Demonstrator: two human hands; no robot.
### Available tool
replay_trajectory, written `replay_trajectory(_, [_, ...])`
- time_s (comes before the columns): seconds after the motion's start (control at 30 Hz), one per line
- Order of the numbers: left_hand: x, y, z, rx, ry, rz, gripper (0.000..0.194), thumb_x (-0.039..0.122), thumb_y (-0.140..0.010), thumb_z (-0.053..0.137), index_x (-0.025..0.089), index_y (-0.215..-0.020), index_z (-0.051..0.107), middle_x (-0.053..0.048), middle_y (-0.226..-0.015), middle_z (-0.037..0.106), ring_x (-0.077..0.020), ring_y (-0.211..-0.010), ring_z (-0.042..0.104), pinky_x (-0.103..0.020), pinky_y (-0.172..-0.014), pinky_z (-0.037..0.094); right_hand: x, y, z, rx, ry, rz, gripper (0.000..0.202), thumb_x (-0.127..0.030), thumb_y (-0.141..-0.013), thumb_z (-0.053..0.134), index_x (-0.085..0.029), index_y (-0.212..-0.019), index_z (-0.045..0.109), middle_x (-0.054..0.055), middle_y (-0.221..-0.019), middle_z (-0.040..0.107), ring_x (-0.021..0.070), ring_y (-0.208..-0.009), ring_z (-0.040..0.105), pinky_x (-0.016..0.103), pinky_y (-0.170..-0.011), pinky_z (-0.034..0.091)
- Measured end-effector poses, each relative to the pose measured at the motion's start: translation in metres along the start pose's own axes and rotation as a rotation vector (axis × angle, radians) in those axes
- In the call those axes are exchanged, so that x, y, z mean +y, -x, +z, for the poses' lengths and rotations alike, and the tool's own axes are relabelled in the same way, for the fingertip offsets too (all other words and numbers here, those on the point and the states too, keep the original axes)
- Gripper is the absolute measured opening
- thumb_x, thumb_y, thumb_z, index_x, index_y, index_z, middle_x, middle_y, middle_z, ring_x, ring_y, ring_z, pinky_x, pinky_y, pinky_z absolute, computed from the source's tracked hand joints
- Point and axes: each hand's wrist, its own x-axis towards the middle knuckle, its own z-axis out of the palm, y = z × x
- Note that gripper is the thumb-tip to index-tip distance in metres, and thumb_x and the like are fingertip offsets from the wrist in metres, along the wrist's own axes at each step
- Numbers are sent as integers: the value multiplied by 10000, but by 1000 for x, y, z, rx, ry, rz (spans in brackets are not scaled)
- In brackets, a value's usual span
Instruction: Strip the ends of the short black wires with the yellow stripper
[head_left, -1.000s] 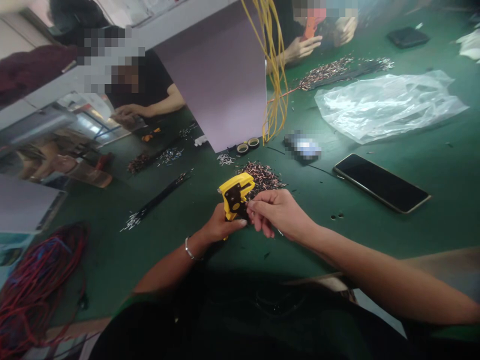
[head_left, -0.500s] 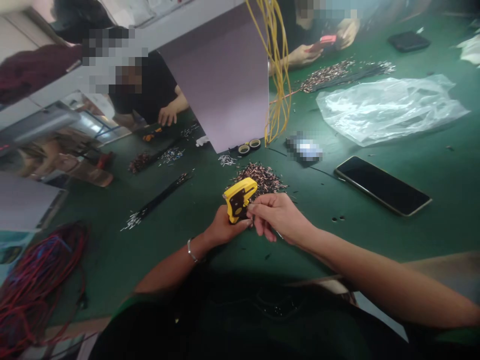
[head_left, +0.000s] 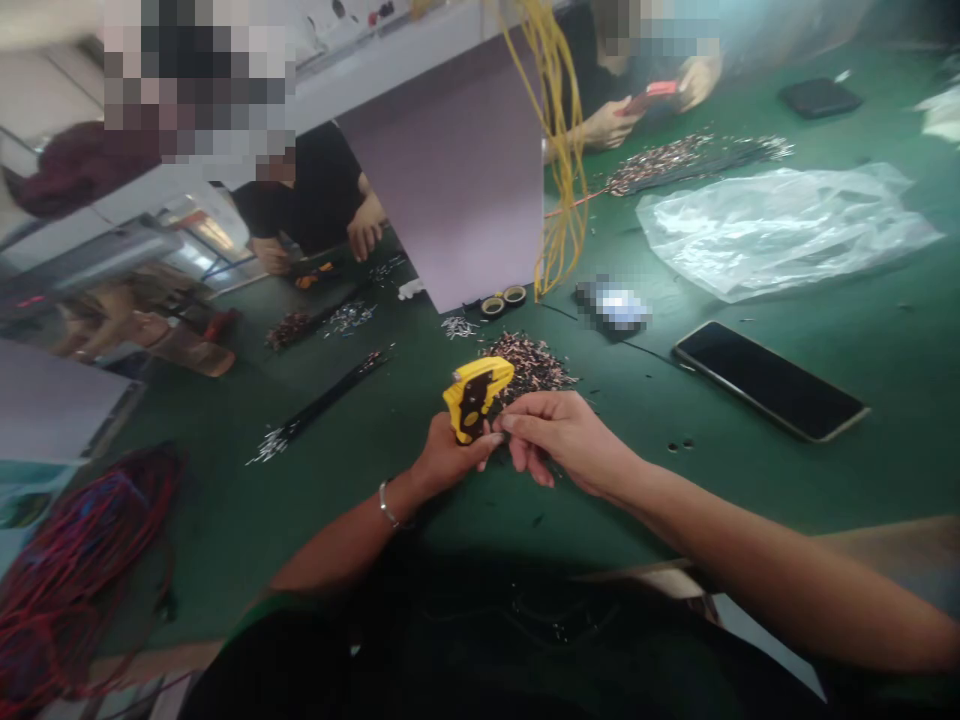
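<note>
My left hand (head_left: pixel 448 452) is closed around a yellow and black wire stripper (head_left: pixel 474 402), its head tilted up. Close against the tool's right side, my right hand (head_left: pixel 559 435) pinches thumb and forefinger together on what looks like a thin wire, mostly hidden by the fingers. Its other fingers curl below. Just behind the tool lies a heap of short black wire pieces with copper-coloured ends (head_left: pixel 534 362).
A bundle of black wires (head_left: pixel 322 405) lies left; coiled red and blue cable (head_left: pixel 97 550) sits nearer. To the right are a phone (head_left: pixel 769 380) and a plastic bag (head_left: pixel 787 230). Yellow wires (head_left: pixel 574 220) hang beside an upright panel (head_left: pixel 457 180). Two co-workers sit beyond.
The wire stripper has tilted more upright, and my right fingertips sit slightly farther from its jaws. The whole view has shifted a little; a co-worker's hands at the left have moved.
</note>
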Motion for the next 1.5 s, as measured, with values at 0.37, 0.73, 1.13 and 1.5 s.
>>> replay_trajectory(0.37, [15,-7,-10,-316,574,-95,191,184,-686,748,117,-798,609,-11,-607,599,-155,-498,581,-345,-547,514,-12,-9,-30,281,230,-222,247,-351,-812,612,-137,-828,736,-48,-433,527,81,-422,397,240,-433,285])
replay_trajectory(0.73, [14,-5,-13,-528,633,-158,257,244,-645,808,125,-799,640,-34,-630,617,-173,-536,602,-359,-567,524,-13,-3,-30,170,262,-220,303,-392,-809,623,-171,-972,750,-20,-543,614,74,-406,361,249,-410,268])
replay_trajectory(1.13, [21,-2,-11,-513,605,-161,265,260,-627,821,132,-780,646,-26,-629,601,-159,-530,582,-350,-566,523,-14,-1,-32,243,634,-394,274,-323,-853,501,-199,-926,734,-30,-532,564,125,-523,508,289,-568,427])
replay_trajectory(1.5, [12,-5,-14,-560,604,-151,272,265,-641,821,130,-819,666,-44,-669,625,-180,-575,606,-375,-613,535,-13,1,-27,235,622,-354,195,-332,-844,497,-218,-837,655,-26,-546,603,126,-521,511,284,-555,401])
